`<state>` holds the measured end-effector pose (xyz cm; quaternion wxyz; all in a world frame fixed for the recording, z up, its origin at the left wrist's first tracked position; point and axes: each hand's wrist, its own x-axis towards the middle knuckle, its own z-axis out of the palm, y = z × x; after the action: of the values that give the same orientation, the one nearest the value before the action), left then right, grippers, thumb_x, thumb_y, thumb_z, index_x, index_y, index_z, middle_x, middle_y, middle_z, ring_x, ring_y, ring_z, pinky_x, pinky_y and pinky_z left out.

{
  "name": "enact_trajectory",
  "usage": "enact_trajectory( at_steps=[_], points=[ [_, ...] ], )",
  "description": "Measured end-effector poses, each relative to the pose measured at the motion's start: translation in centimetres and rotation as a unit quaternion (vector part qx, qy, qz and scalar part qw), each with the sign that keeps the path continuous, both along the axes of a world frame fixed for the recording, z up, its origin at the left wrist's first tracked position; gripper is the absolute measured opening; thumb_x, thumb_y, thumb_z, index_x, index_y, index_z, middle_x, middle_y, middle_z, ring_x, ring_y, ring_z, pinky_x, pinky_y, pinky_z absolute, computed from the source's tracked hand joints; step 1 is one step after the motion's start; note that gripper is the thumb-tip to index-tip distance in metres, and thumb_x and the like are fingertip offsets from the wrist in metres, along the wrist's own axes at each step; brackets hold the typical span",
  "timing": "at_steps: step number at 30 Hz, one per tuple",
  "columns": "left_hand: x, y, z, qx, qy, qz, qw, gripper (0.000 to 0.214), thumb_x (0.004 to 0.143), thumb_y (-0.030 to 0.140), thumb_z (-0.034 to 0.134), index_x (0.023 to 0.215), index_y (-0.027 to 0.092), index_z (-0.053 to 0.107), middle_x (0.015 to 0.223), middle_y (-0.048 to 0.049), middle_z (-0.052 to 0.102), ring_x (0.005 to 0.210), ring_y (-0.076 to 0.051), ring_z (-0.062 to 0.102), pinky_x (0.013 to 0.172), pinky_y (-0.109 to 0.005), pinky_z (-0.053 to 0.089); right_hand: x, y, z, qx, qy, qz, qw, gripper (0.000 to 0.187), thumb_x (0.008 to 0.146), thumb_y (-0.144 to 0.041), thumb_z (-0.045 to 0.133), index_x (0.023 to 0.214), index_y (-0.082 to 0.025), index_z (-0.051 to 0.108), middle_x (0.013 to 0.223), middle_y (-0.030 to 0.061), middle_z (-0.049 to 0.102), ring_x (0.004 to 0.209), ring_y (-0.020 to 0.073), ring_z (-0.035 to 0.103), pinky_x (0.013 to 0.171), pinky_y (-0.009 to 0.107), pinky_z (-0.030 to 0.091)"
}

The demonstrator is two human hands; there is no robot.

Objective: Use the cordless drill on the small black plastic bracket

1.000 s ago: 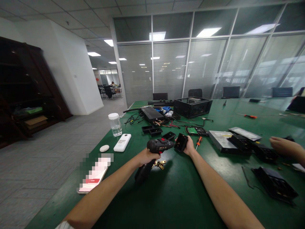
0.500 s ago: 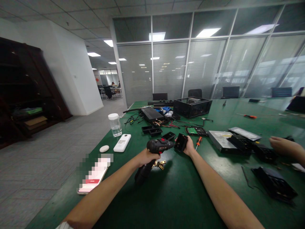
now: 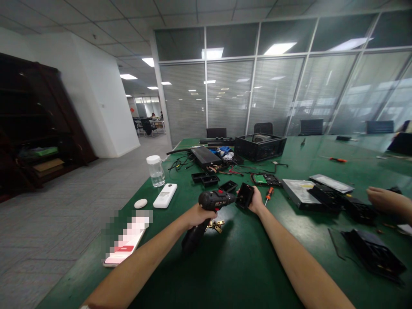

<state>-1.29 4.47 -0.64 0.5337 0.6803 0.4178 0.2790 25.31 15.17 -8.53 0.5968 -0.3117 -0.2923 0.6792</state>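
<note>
My left hand point(image 3: 200, 216) is wrapped round the handle of a black cordless drill point(image 3: 215, 200), whose chuck points right. My right hand point(image 3: 256, 201) grips a small black open box point(image 3: 245, 195), tilted with its hollow side toward the drill. The drill's tip is close to the box; whether they touch I cannot tell. Under the drill lie several brass-coloured metal pieces point(image 3: 219, 226). Similar black boxes point(image 3: 210, 180) rest on the green table point(image 3: 238, 266) beyond the drill. An orange-handled screwdriver point(image 3: 269, 194) lies just right of my right hand.
A lidded clear jar point(image 3: 156, 171), a white device point(image 3: 165, 195) and a phone point(image 3: 128, 244) are at left. A black metal case point(image 3: 260, 146) stands at the back. Right are a disc drive point(image 3: 301, 193), black parts point(image 3: 373, 255) and another person's hand point(image 3: 384, 199).
The whole view has shifted slightly, with the table things sitting a little lower. Both hands keep their holds on the drill and the box, in nearly the same places.
</note>
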Motion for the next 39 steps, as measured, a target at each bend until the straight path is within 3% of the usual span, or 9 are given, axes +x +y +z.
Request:
enact_trajectory(
  at_steps=[9, 15, 22, 39],
  points=[
    [0.2, -0.3, 0.3, -0.002, -0.003, 0.004, 1.0, 0.016, 0.06, 0.021, 0.055, 0.072, 0.011, 0.058, 0.055, 0.001, 0.052, 0.052, -0.01, 0.046, 0.051, -0.023, 0.036, -0.3, -0.2, 0.1, -0.001, 0.007, -0.007, 1.0, 0.036, 0.071, -0.038, 0.032, 0.077, -0.017, 0.061, 0.075, 0.01, 0.065, 0.072, 0.0237, 0.061, 0.066, 0.039, 0.048],
    [0.1, -0.2, 0.2, -0.004, 0.008, 0.002, 1.0, 0.016, 0.06, 0.023, 0.055, 0.071, 0.011, 0.057, 0.055, 0.0004, 0.052, 0.051, -0.01, 0.045, 0.051, -0.023, 0.035, 0.4, 0.2, -0.3, 0.017, 0.005, 0.041, 0.999, 0.036, 0.069, -0.038, 0.029, 0.072, -0.026, 0.063, 0.077, 0.0129, 0.065, 0.068, 0.0235, 0.061, 0.068, 0.042, 0.045],
    [0.1, -0.1, 0.2, 0.007, 0.017, -0.002, 1.0, 0.017, 0.061, 0.024, 0.055, 0.07, 0.011, 0.057, 0.055, -0.0001, 0.053, 0.052, -0.01, 0.045, 0.05, -0.023, 0.035, 0.5, 0.5, -0.6, 0.042, -0.021, 0.035, 0.998, 0.033, 0.068, -0.039, 0.031, 0.07, -0.03, 0.062, 0.077, 0.0123, 0.065, 0.073, 0.0262, 0.061, 0.068, 0.048, 0.044],
    [0.0, 0.0, 0.2, 0.002, 0.007, -0.016, 1.0, 0.019, 0.062, 0.023, 0.054, 0.075, 0.01, 0.057, 0.056, -0.0003, 0.053, 0.052, -0.011, 0.047, 0.05, -0.023, 0.035, 0.5, 0.3, -0.4, 0.021, 0.002, 0.044, 0.999, 0.036, 0.069, -0.037, 0.028, 0.071, -0.027, 0.063, 0.076, 0.0135, 0.065, 0.067, 0.0233, 0.061, 0.068, 0.044, 0.044]
  ],
)
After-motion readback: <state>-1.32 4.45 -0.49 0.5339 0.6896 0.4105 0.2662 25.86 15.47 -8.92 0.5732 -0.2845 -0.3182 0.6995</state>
